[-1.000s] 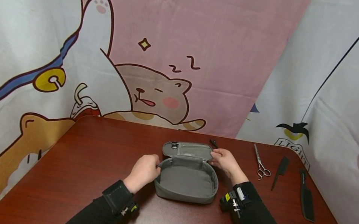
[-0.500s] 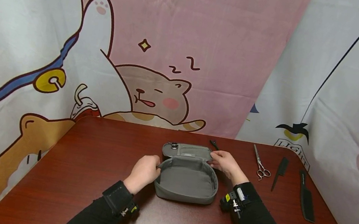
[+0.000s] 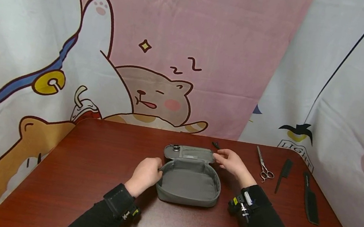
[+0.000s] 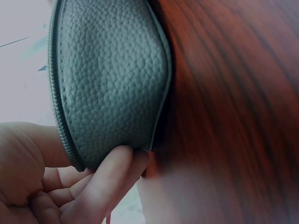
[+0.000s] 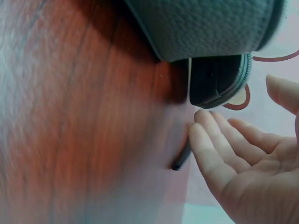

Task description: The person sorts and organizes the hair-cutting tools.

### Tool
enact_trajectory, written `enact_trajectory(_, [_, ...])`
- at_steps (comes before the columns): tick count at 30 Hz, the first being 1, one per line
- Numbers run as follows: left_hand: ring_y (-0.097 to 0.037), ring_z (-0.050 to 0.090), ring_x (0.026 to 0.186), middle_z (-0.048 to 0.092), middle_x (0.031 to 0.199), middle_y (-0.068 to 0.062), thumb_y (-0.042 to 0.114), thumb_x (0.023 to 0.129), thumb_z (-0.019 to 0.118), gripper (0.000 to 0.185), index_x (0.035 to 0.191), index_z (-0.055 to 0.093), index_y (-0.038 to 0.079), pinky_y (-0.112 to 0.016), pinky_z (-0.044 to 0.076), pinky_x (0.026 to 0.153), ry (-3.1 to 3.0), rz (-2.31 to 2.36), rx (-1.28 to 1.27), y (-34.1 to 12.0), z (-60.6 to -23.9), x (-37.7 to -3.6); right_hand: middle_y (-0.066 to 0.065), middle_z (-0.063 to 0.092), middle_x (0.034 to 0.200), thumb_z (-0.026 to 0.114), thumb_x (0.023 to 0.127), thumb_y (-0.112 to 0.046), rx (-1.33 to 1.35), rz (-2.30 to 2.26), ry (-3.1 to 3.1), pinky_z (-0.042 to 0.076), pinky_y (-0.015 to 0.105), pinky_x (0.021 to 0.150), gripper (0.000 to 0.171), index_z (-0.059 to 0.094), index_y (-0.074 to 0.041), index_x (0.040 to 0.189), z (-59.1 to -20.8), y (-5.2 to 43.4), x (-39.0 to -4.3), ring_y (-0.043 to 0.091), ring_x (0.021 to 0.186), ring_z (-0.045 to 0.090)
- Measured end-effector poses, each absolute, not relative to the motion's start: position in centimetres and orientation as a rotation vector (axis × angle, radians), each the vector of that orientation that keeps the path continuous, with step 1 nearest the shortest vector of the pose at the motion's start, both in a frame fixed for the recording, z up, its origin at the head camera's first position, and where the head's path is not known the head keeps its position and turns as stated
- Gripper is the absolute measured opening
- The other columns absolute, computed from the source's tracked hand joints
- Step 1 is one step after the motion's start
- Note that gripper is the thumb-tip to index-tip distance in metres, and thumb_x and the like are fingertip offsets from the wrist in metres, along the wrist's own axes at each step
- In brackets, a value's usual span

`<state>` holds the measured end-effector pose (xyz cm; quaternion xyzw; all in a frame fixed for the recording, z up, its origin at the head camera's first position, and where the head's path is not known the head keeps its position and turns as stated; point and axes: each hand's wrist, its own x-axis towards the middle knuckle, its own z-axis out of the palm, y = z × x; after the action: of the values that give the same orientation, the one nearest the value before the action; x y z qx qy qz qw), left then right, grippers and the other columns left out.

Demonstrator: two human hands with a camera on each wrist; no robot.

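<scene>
Left hand [image 3: 145, 172] grips the left rim of the open grey case [image 3: 188, 185] on the worktop [image 3: 92, 163]. Right hand [image 3: 232, 162], fingers relaxed and holding nothing, sits just beside the case lid [image 3: 190, 153].

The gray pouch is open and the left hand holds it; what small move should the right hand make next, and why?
Probably reach to the small black clip just behind it. The right hand is open and holds nothing, beside the lid of the gray pouch, with its fingers close to the clip. The left hand grips the pouch's edge, so it looks steady for loading. The scissors lie farther off.
</scene>
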<state>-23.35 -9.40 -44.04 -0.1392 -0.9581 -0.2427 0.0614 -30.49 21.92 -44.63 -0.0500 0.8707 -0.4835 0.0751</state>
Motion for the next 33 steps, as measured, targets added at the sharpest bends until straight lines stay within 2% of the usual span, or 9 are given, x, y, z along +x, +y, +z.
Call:
enact_trajectory(7, [-0.011, 0.046, 0.055, 0.051, 0.063, 0.004, 0.002, 0.083, 0.075, 0.02, 0.073, 0.06, 0.01, -0.027, 0.04, 0.052, -2.888, -0.732, -0.436, -9.5, -44.1, -23.5, 0.03, 0.054, 0.132, 0.064, 0.097, -0.035, -0.231, -1.225, 2.818, 0.044, 0.054, 0.096, 0.065, 0.044, 0.009, 0.14, -43.4, 22.7, -30.0, 0.044, 0.124, 0.051])
enact_trajectory(14, [-0.011, 0.046, 0.055, 0.05, 0.063, 0.004, 0.002, 0.083, 0.076, 0.02, 0.074, 0.06, 0.01, -0.027, 0.039, 0.052, -2.884, -0.74, -0.437, -9.5, -44.2, -23.4, 0.031, 0.05, 0.136, 0.067, 0.095, -0.038, -0.294, -1.035, 2.993, 0.042, 0.058, 0.097, 0.071, 0.042, 0.009, 0.142, -43.0, 23.8, -29.9, 0.046, 0.123, 0.049])
enact_trajectory(21, [-0.011, 0.047, 0.056, 0.052, 0.063, 0.004, 0.003, 0.083, 0.076, 0.02, 0.074, 0.06, 0.01, -0.028, 0.041, 0.053, -2.887, -0.723, -0.445, -9.5, -44.1, -23.4, 0.035, 0.04, 0.142, 0.068, 0.093, -0.037, -0.225, -0.91, 3.092, 0.036, 0.062, 0.101, 0.076, 0.038, 0.01, 0.144, -43.2, 25.6, -30.4, 0.05, 0.13, 0.039])
enact_trajectory(28, [-0.011, 0.047, 0.056, 0.051, 0.063, 0.004, 0.003, 0.083, 0.076, 0.019, 0.074, 0.06, 0.01, -0.028, 0.04, 0.052, -2.9, -0.73, -0.431, -9.5, -44.1, -23.4, 0.039, 0.04, 0.139, 0.069, 0.091, -0.037, -0.175, -0.817, 3.18, 0.034, 0.065, 0.101, 0.079, 0.038, 0.015, 0.142, -43.0, 27.5, -31.0, 0.055, 0.128, 0.037])
enact_trajectory(33, [-0.011, 0.047, 0.056, 0.051, 0.063, 0.004, 0.002, 0.083, 0.076, 0.02, 0.074, 0.06, 0.01, -0.027, 0.04, 0.053, -2.887, -0.734, -0.443, -9.5, -44.1, -23.3, 0.04, 0.035, 0.14, 0.068, 0.091, -0.038, -0.056, -0.771, 3.183, 0.034, 0.067, 0.099, 0.082, 0.034, 0.013, 0.144, -43.1, 28.9, -31.3, 0.057, 0.128, 0.033])
